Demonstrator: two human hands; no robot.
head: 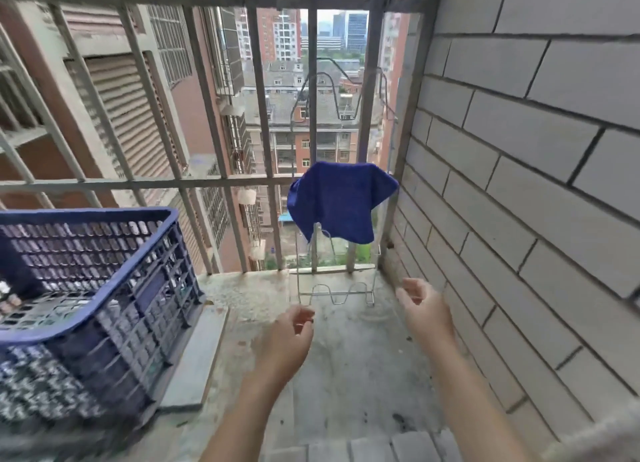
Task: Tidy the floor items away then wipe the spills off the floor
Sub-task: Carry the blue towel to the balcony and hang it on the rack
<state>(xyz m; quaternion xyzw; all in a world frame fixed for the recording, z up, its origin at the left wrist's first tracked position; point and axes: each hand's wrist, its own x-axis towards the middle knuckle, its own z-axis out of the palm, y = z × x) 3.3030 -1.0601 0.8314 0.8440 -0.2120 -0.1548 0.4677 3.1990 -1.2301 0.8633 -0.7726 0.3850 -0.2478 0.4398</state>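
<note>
We see a big grey brick wall (519,184) on our right and metal bars (104,185) in front. A blue crate (86,215) full of holes sits on our left, up on a stone step. The grey floor (346,375) is below us. A thin wire rack (334,301) stands in the corner by the bars, and the blue cloth (341,201) hangs over it. Our left hand (294,326) and right hand (424,305) are near the rack's foot, apart, fingers softly bent, holding nothing
</note>
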